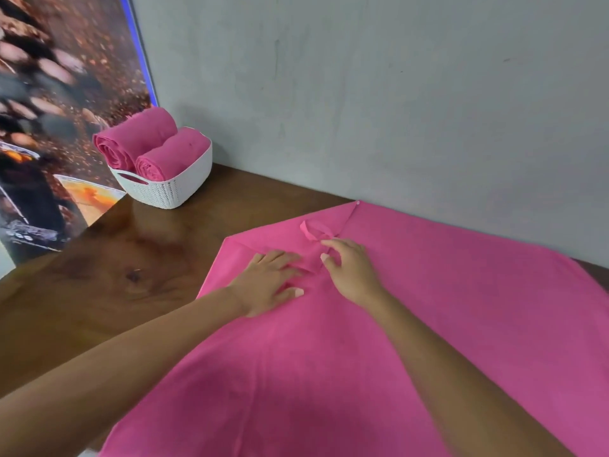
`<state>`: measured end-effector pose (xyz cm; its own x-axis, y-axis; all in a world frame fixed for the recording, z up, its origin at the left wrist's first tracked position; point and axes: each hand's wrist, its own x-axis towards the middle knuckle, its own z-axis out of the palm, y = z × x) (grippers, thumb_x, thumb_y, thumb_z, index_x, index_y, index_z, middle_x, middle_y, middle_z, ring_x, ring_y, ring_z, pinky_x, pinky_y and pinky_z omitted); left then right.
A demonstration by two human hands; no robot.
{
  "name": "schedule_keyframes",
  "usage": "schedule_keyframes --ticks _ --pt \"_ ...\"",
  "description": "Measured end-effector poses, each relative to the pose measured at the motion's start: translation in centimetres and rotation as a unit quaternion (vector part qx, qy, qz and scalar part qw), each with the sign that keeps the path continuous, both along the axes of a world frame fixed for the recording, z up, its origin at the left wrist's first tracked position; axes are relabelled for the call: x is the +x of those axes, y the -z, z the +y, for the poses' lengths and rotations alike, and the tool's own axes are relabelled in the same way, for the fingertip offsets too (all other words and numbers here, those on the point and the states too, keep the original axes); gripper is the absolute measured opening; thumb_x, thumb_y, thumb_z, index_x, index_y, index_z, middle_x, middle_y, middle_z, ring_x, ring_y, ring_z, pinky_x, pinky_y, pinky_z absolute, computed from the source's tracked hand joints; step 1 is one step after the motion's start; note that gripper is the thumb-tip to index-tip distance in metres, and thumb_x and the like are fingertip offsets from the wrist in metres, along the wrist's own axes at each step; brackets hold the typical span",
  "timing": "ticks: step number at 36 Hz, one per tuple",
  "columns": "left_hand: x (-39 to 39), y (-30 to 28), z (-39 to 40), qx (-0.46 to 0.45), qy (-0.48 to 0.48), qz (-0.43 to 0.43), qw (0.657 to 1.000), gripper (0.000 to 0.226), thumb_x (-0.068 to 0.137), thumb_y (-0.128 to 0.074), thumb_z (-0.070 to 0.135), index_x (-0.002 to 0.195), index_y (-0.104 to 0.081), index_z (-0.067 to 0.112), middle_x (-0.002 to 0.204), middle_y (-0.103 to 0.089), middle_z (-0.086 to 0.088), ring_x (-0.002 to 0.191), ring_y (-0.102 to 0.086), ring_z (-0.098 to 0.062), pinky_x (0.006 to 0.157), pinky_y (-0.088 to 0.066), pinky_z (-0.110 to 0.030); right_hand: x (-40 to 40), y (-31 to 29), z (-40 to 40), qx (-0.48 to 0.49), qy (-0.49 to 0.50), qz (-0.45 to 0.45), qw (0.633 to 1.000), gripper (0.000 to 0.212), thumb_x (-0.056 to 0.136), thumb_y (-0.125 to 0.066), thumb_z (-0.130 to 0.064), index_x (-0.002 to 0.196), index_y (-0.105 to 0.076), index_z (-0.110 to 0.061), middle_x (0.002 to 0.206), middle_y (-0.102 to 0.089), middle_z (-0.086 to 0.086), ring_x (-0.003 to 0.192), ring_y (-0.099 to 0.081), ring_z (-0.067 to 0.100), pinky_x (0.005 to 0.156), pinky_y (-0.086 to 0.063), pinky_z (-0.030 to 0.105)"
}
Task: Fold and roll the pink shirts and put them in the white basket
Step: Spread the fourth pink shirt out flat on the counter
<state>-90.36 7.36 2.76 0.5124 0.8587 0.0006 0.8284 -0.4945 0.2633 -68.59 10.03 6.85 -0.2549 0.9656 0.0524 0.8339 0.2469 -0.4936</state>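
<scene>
A large pink shirt [412, 324] lies spread flat over the right half of the brown wooden table [131, 258]. My left hand [270, 282] presses flat on the cloth near its far left corner, fingers straight. Just to its right, my right hand [349, 268] hovers with loosely curled fingers beside a small pink loop of fabric [314, 230]; whether it pinches the cloth is unclear. In the back left corner stands the white basket [171, 189], with two rolled pink shirts in it: one [135, 140] at the left and one [174, 156] at the right.
A grey wall [362, 94] runs close behind the table and the shirt's far edge. A large printed poster [49, 110] leans at the left, right behind the basket. Bare wood shows between the basket and the shirt.
</scene>
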Motion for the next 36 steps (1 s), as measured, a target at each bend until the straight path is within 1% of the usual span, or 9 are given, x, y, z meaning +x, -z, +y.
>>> schedule_keyframes --ticks 2,6,12,15,20,25,29,32,36 --pt "-0.1 0.4 0.6 0.000 0.016 -0.010 1.000 0.055 0.101 -0.035 0.064 0.147 -0.047 0.037 0.161 -0.029 0.011 0.147 -0.021 -0.015 0.115 -0.023 -0.042 -1.4 -0.1 1.9 -0.025 -0.014 0.014 0.999 0.035 0.105 -0.049 -0.024 0.137 -0.061 -0.020 0.146 -0.053 0.001 0.141 -0.038 0.019 0.116 -0.021 0.031" --pt "-0.3 1.0 1.5 -0.005 0.039 -0.006 0.999 0.061 0.101 -0.033 0.065 0.151 -0.044 0.031 0.161 -0.031 0.012 0.146 -0.021 -0.016 0.116 -0.023 -0.042 -3.6 0.6 4.7 -0.056 -0.037 -0.034 0.997 0.036 0.104 -0.047 -0.021 0.138 -0.060 -0.019 0.154 -0.044 0.003 0.148 -0.027 0.015 0.116 -0.010 0.027" --pt "-0.7 1.6 2.4 -0.006 0.052 -0.008 0.999 0.068 0.102 -0.032 0.066 0.155 -0.038 0.025 0.161 -0.031 0.009 0.146 -0.022 -0.019 0.117 -0.021 -0.041 -4.9 1.4 6.5 -0.110 0.017 -0.059 0.992 0.042 0.104 -0.047 -0.030 0.144 -0.053 -0.018 0.155 -0.043 0.003 0.144 -0.027 0.026 0.118 -0.019 0.036" --pt "-1.0 1.5 2.7 0.004 0.049 -0.021 0.999 0.068 0.102 -0.032 0.066 0.156 -0.036 0.025 0.161 -0.031 0.011 0.144 -0.022 -0.015 0.115 -0.022 -0.038 -4.7 1.4 6.8 -0.095 0.050 -0.029 0.994 0.043 0.103 -0.050 -0.031 0.142 -0.054 -0.015 0.152 -0.046 0.006 0.142 -0.029 0.028 0.117 -0.023 0.041" --pt "-2.2 1.0 3.8 0.014 0.035 -0.062 0.997 0.068 0.101 -0.037 0.066 0.157 -0.033 0.029 0.158 -0.031 0.016 0.139 -0.026 -0.010 0.109 -0.026 -0.035 -3.6 0.5 6.7 -0.047 0.094 0.063 0.993 0.043 0.101 -0.057 -0.028 0.142 -0.055 -0.014 0.139 -0.055 0.005 0.134 -0.040 0.025 0.110 -0.026 0.034" --pt "-3.7 0.0 5.8 0.027 0.002 -0.125 0.992 0.069 0.096 -0.040 0.068 0.154 -0.040 0.030 0.153 -0.036 0.018 0.135 -0.031 -0.008 0.106 -0.029 -0.034 -1.6 0.5 5.6 -0.015 0.126 0.171 0.977 0.048 0.096 -0.065 -0.022 0.142 -0.054 -0.016 0.132 -0.055 -0.001 0.132 -0.046 0.023 0.115 -0.035 0.044" --pt "-4.9 -1.0 8.1 0.030 -0.033 -0.141 0.989 0.067 0.098 -0.046 0.063 0.154 -0.039 0.028 0.153 -0.035 0.016 0.136 -0.030 -0.011 0.108 -0.029 -0.036 -0.5 0.5 2.9 -0.016 0.096 0.200 0.975 0.055 0.096 -0.065 -0.016 0.148 -0.046 -0.022 0.141 -0.048 -0.007 0.129 -0.049 0.012 0.110 -0.041 0.033" --pt "-5.5 -1.3 9.7 0.024 -0.042 -0.136 0.990 0.065 0.100 -0.052 0.053 0.156 -0.035 0.025 0.156 -0.032 0.011 0.138 -0.029 -0.015 0.108 -0.025 -0.035 0.3 1.4 0.5 -0.019 0.045 0.163 0.985 0.058 0.099 -0.061 -0.018 0.151 -0.041 -0.031 0.143 -0.045 -0.015 0.128 -0.048 0.000 0.107 -0.044 0.026" --pt "-5.7 -1.8 11.6 0.012 -0.065 -0.123 0.990 0.070 0.099 -0.055 0.050 0.158 -0.031 0.021 0.158 -0.030 0.005 0.139 -0.028 -0.021 0.111 -0.027 -0.042 1.2 2.7 -2.1 0.001 0.013 0.022 1.000 0.053 0.102 -0.052 -0.024 0.153 -0.039 -0.032 0.148 -0.045 -0.015 0.134 -0.042 0.002 0.114 -0.034 0.024"
